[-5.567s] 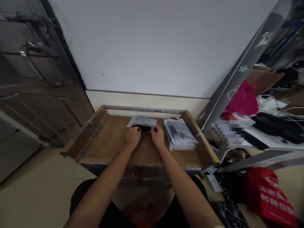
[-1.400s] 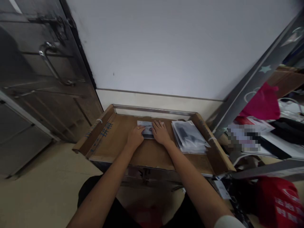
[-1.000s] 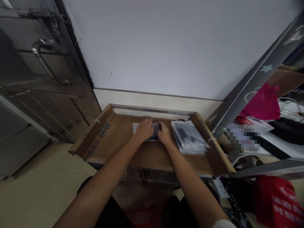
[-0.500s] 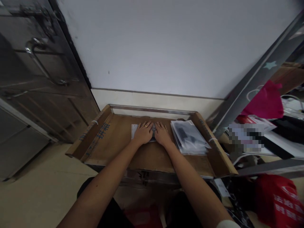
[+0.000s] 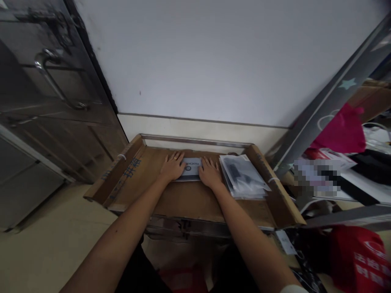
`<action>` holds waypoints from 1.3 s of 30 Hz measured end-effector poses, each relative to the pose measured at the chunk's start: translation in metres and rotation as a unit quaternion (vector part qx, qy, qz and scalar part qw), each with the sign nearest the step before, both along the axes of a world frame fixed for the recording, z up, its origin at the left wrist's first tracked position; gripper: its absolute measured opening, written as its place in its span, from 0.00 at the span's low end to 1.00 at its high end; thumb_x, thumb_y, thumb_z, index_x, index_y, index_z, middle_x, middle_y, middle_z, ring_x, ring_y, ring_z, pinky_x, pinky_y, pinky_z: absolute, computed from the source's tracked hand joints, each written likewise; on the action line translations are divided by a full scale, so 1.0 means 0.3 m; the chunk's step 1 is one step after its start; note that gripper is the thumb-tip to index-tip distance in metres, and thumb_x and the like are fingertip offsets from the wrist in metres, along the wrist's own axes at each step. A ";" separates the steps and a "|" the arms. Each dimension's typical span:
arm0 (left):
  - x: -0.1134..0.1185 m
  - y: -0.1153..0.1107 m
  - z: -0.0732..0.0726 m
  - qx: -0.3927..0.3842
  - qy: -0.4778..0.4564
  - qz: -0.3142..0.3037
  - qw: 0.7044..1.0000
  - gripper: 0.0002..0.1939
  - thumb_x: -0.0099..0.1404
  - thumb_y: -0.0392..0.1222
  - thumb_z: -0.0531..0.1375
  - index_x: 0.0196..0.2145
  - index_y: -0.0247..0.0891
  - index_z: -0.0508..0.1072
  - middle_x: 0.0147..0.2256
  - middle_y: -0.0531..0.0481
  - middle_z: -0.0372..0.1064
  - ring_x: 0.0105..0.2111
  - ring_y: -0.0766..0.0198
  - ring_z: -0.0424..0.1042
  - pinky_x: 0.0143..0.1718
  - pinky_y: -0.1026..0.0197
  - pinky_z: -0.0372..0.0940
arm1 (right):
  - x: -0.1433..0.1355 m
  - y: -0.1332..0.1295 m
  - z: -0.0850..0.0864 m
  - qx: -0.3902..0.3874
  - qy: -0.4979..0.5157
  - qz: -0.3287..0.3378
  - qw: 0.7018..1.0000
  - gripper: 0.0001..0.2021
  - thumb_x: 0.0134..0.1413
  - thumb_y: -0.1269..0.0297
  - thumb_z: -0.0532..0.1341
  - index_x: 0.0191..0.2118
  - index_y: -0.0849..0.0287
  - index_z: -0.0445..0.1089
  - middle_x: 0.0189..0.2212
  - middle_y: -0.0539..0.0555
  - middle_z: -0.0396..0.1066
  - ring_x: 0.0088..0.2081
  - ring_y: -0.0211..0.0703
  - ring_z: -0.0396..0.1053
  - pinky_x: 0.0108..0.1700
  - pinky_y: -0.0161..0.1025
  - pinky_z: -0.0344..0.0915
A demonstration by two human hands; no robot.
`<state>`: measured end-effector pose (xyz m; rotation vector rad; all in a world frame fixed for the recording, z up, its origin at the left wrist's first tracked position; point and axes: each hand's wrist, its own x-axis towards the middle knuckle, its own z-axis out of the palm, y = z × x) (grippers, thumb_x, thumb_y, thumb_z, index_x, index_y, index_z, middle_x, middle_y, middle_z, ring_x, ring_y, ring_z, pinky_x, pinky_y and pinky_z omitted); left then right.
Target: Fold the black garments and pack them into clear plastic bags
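Observation:
A flat grey plastic packet with dark printed lettering lies on the cardboard-lined table. My left hand rests flat on its left end, fingers stretched out and a ring on one of them. On the packet's right end lies my right hand, fingers spread and pointing away from me. Both palms cover the ends of the packet; its middle shows between them. Just right of my right hand is a stack of clear-fronted plastic packets with dark contents, apart from the hand.
Cardboard side walls rise at the table's left and right ends. Behind it stands a white wall. A metal door is at left. A grey slanted post, a cluttered shelf and a red bag are at right.
My left hand has slid left, away from my right hand, uncovering the packet's printed middle. My right hand has stayed nearly in place. The stack has not moved.

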<state>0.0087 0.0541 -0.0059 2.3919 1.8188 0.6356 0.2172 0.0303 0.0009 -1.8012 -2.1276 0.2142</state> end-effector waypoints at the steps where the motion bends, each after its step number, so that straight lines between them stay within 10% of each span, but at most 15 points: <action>1: -0.015 0.013 -0.002 0.006 -0.001 0.017 1.000 0.29 0.73 0.52 0.47 0.68 0.42 0.58 0.69 0.40 0.54 0.70 0.48 0.50 0.69 0.37 0.42 | 0.001 0.000 -0.002 0.002 0.001 -0.003 1.000 0.28 0.68 0.60 0.46 0.70 0.63 0.55 0.71 0.59 0.51 0.72 0.61 0.46 0.71 0.63 0.39; 15: -0.134 0.090 -0.002 0.050 -0.066 0.170 0.982 0.18 0.68 0.34 0.49 0.47 0.36 0.76 0.49 0.38 0.75 0.51 0.51 0.71 0.54 0.51 0.63 | 0.021 0.026 -0.040 0.079 0.051 -0.065 0.993 0.24 0.57 0.71 0.53 0.57 0.74 0.69 0.63 0.72 0.64 0.66 0.60 0.58 0.68 0.54 0.52; 22: -0.119 0.074 0.027 0.048 -0.088 0.213 0.972 0.15 0.67 0.43 0.53 0.31 0.38 0.78 0.41 0.38 0.75 0.47 0.48 0.70 0.49 0.49 0.64 | 0.034 0.045 -0.031 0.092 0.152 -0.047 0.983 0.13 0.53 0.72 0.57 0.42 0.65 0.76 0.46 0.66 0.76 0.53 0.56 0.70 0.59 0.49 0.63; 31: -0.115 0.066 0.032 0.044 -0.130 0.155 0.978 0.09 0.64 0.40 0.56 0.35 0.41 0.76 0.38 0.46 0.77 0.42 0.54 0.72 0.47 0.54 0.63 | 0.026 0.037 -0.019 0.061 0.335 -0.030 0.940 0.19 0.49 0.71 0.58 0.49 0.60 0.70 0.37 0.55 0.76 0.41 0.47 0.74 0.50 0.45 0.69; 39: -0.139 0.068 0.024 0.026 -0.257 0.155 0.953 0.11 0.64 0.38 0.54 0.34 0.40 0.78 0.36 0.49 0.78 0.38 0.60 0.74 0.42 0.61 0.64 | -0.015 0.009 0.038 -0.124 0.637 -0.035 0.760 0.17 0.48 0.65 0.62 0.46 0.60 0.70 0.33 0.53 0.77 0.32 0.45 0.75 0.37 0.41 0.73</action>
